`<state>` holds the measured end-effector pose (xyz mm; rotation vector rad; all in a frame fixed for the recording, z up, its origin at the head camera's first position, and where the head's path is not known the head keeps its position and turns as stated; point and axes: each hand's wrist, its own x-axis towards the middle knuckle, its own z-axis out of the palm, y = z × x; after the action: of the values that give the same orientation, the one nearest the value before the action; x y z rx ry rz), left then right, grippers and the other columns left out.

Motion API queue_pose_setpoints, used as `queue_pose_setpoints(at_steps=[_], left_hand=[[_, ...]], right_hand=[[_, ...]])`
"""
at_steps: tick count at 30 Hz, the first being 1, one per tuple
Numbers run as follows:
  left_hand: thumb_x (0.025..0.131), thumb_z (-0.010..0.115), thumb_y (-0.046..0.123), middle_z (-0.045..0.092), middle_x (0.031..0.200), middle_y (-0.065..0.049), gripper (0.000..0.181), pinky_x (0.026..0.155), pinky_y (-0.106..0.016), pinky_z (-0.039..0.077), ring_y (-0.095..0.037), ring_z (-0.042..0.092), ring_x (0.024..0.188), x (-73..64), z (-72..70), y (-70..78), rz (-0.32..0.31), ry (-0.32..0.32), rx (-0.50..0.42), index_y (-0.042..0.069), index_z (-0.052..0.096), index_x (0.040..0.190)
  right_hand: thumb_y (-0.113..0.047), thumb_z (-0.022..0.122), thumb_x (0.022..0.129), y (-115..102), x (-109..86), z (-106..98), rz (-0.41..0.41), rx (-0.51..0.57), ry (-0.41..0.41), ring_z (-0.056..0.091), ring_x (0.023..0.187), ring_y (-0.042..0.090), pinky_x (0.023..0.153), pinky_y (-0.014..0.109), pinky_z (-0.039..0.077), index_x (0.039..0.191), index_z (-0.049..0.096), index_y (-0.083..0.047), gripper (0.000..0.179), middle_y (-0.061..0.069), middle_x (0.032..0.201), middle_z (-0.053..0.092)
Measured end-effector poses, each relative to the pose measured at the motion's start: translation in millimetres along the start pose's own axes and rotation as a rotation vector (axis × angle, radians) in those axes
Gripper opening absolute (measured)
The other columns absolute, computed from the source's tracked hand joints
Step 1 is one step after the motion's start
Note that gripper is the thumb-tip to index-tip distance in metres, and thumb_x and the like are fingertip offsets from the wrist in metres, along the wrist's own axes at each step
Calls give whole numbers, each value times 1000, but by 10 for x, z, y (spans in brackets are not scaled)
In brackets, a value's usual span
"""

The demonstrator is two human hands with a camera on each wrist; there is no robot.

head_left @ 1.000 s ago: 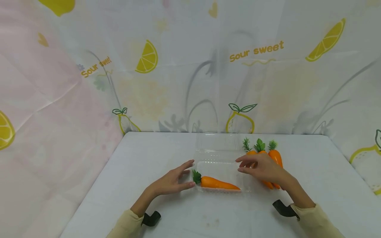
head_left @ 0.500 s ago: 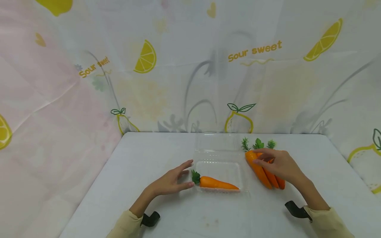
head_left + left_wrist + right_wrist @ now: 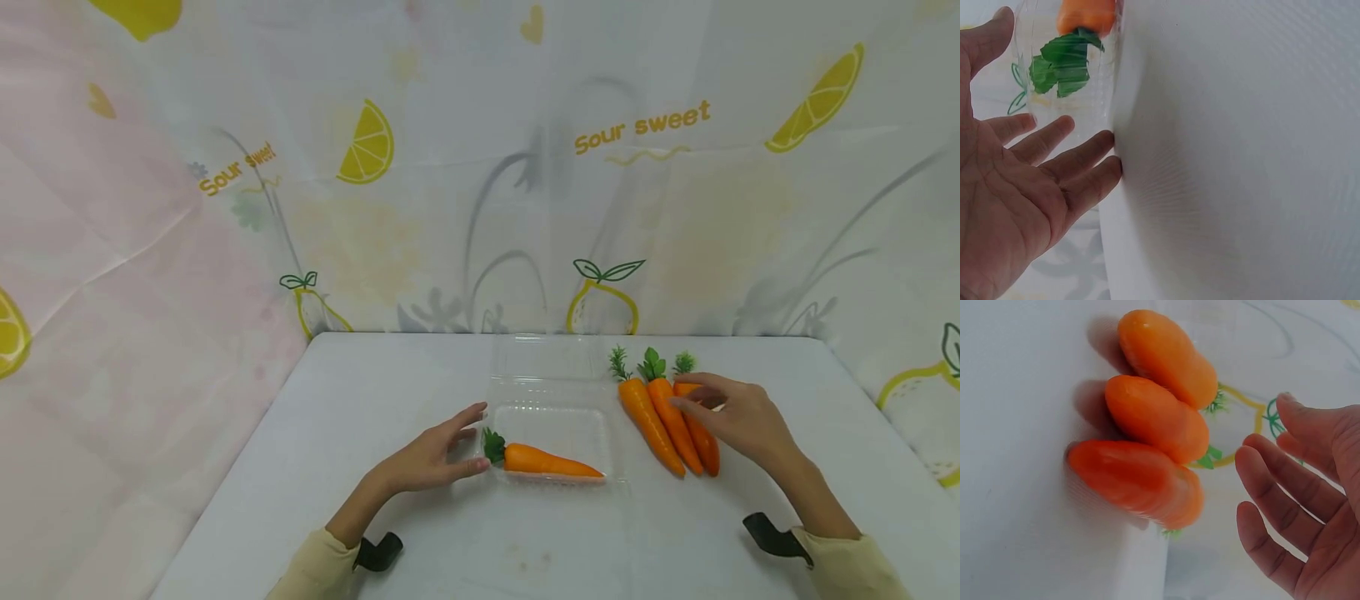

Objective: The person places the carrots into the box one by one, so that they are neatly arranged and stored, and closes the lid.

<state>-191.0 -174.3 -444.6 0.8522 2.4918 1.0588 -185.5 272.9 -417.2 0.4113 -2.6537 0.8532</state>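
A clear plastic box (image 3: 562,423) lies with its lid (image 3: 551,357) folded back, and one orange carrot (image 3: 551,461) with green leaves rests along its front side. My left hand (image 3: 427,457) is beside the box's left end, fingers spread and thumb at the near corner; the left wrist view shows the palm facing the box. Three carrots lie side by side to the right: a left one (image 3: 647,423), a middle one (image 3: 673,425) and a right one (image 3: 705,442). Over the right one hovers my right hand (image 3: 738,417), fingers loosely bent; the right wrist view (image 3: 1297,500) shows a gap to the carrots.
A white table (image 3: 360,392) carries everything, with its far edge against a fabric backdrop (image 3: 450,233) printed with lemons. Faint brownish spots mark the tabletop near the front. A black curved piece (image 3: 776,537) sits at each wrist by the sleeve.
My right hand has moved right, from beside the box across the row of carrots to the rightmost one, uncovering the others. The left hand has stayed by the box.
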Motion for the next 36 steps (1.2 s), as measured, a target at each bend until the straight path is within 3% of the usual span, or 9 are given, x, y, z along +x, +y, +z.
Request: queue_pose_setpoints(at_steps=[10, 18, 36], left_hand=[[94, 63, 48, 36, 156, -7, 84, 107, -43, 39, -24, 46, 134, 12, 7, -13, -12, -1, -12, 18, 20, 158], [94, 64, 48, 36, 156, -7, 84, 108, -43, 39, -25, 46, 135, 6, -3, -2, -12, -7, -17, 18, 20, 158], [93, 64, 49, 37, 156, -6, 84, 108, -43, 39, -23, 45, 135, 10, -13, 5, -25, -15, -12, 19, 20, 158]], right_hand=[[-23, 79, 86, 92, -15, -11, 73, -25, -12, 68, 72, 27, 52, 24, 49, 114, 70, -2, 35, 8, 83, 72], [-30, 76, 88, 134, -14, -48, 181, -95, -29, 67, 74, 33, 54, 34, 52, 117, 66, 1, 43, 18, 88, 72], [-36, 70, 91, 215, 4, -64, 324, -136, -158, 62, 74, 32, 52, 32, 49, 122, 60, 6, 53, 26, 98, 69]])
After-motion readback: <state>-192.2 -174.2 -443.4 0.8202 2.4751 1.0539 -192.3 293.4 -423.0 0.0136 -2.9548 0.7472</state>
